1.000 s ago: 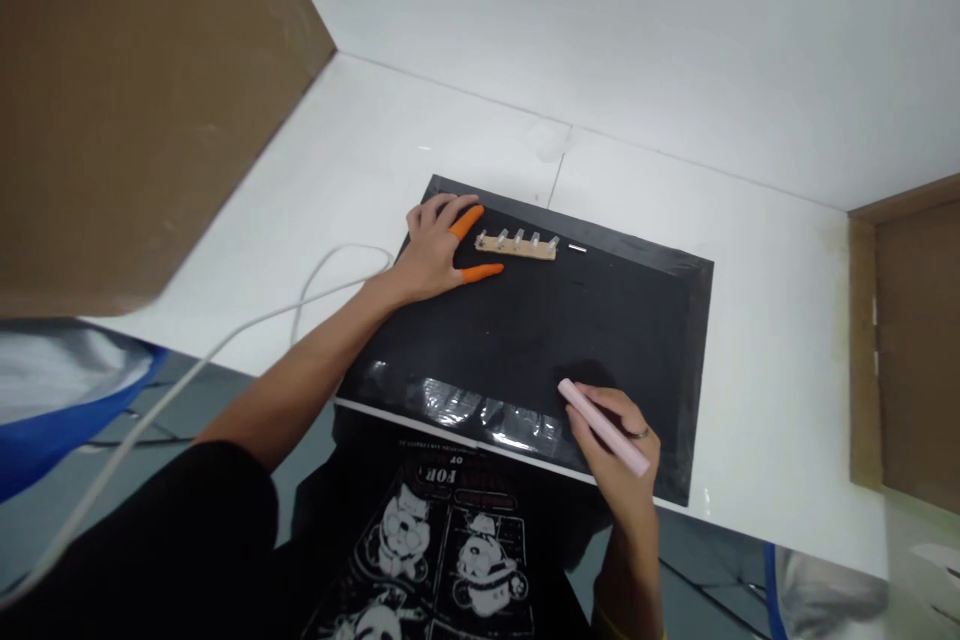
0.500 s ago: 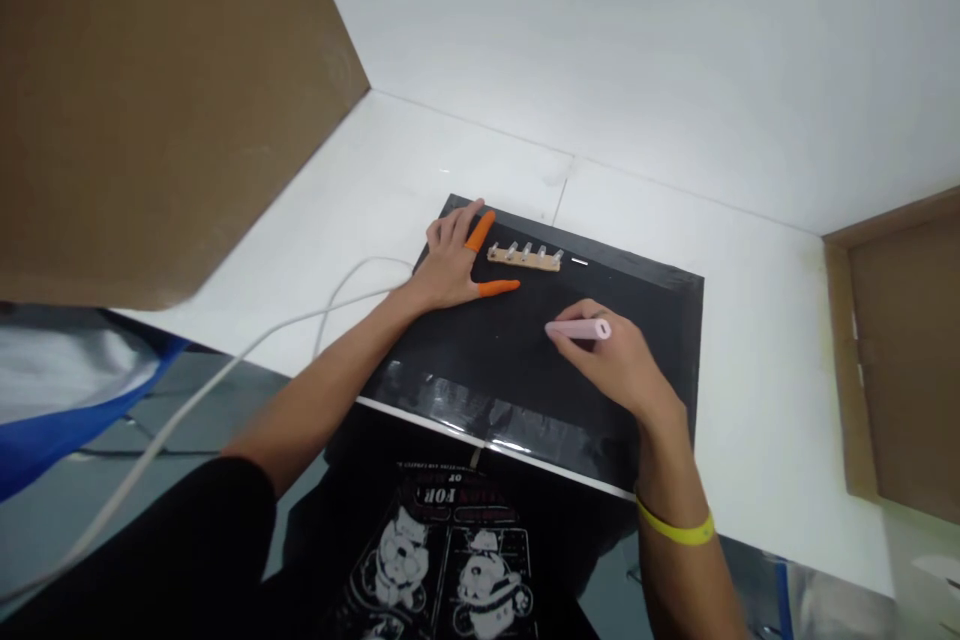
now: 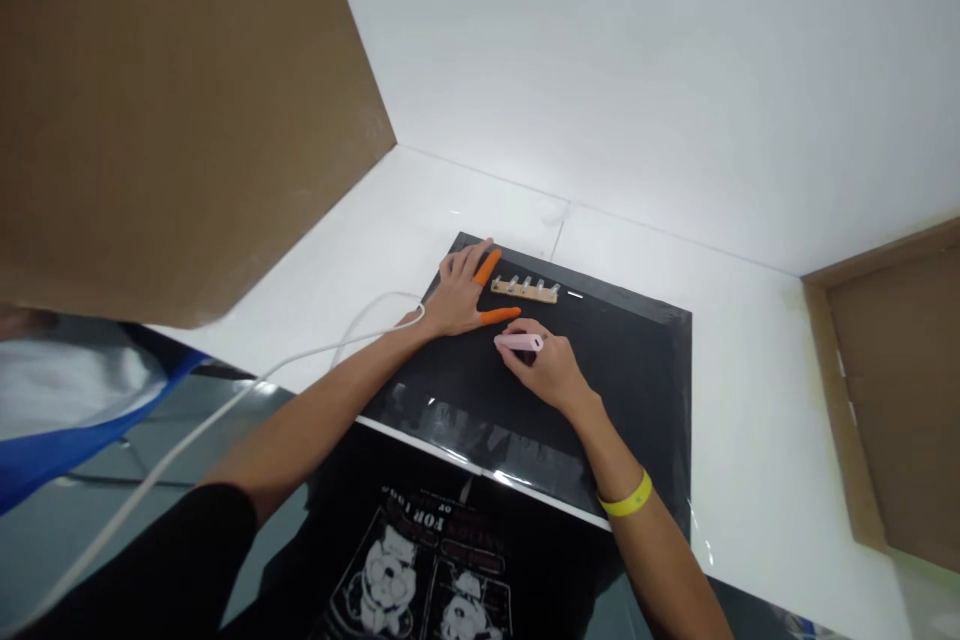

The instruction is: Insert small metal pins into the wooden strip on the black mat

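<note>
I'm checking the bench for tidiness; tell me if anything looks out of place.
The white cable looks odd: its loop crosses the base of the left hand and might snag. Whether it touches is unclear.

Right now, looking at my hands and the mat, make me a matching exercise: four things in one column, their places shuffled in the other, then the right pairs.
Things
1. Pink stick
2. Orange covers
3. Yellow band
4. Wooden strip

Places
A. Around the right arm
B. Lying on the black mat, near its far edge
C. In the grip of the right hand
D. On two fingers of the left hand

Pairs: 1-C, 2-D, 3-A, 4-B
</note>
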`<state>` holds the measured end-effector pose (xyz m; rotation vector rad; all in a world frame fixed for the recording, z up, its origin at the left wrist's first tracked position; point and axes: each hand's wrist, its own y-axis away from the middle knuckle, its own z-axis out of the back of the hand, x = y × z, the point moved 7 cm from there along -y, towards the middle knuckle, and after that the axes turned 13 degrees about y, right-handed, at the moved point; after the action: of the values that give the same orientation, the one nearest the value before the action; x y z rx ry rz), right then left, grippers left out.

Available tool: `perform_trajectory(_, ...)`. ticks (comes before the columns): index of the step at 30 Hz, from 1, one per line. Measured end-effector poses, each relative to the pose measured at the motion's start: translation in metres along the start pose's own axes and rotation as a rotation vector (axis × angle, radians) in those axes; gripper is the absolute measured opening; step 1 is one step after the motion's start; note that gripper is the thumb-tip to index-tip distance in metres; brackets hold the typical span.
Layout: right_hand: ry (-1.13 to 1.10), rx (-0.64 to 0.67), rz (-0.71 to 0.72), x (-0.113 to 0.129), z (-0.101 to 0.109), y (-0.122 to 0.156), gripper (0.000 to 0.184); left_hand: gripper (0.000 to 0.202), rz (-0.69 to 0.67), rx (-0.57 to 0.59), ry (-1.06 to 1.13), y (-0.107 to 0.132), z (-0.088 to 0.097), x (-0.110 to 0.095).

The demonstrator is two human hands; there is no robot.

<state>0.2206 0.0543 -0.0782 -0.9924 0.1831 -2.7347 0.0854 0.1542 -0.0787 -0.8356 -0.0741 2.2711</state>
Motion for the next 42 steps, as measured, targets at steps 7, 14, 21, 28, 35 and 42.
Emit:
perform_trajectory(7,0.082,-0.061,0.004,-0.002,-0.017,0.012,0.022,0.077,-0.048,-0.018,-0.002,0.0,0.004,-0.006)
perform_trajectory(14,0.146,-0.084,-0.009,-0.008,-0.026,0.012,0.031,0.063,-0.079,-0.009,0.021,-0.015,-0.001,-0.013)
perform_trajectory(21,0.095,-0.085,-0.024,-0.007,-0.023,0.014,0.031,0.046,-0.046,0.092,0.063,-0.038,-0.006,-0.006)
perform_trajectory(28,0.046,-0.088,0.0,-0.005,-0.024,0.015,0.03,0.036,-0.04,0.184,0.104,-0.049,-0.008,-0.007)
perform_trajectory(35,0.016,-0.072,0.007,-0.002,-0.022,0.015,0.021,0.025,-0.079,0.266,0.107,-0.055,-0.014,-0.014)
perform_trajectory(42,-0.014,-0.076,0.004,-0.002,-0.023,0.016,0.027,0.016,-0.13,0.241,0.072,-0.056,-0.017,-0.023)
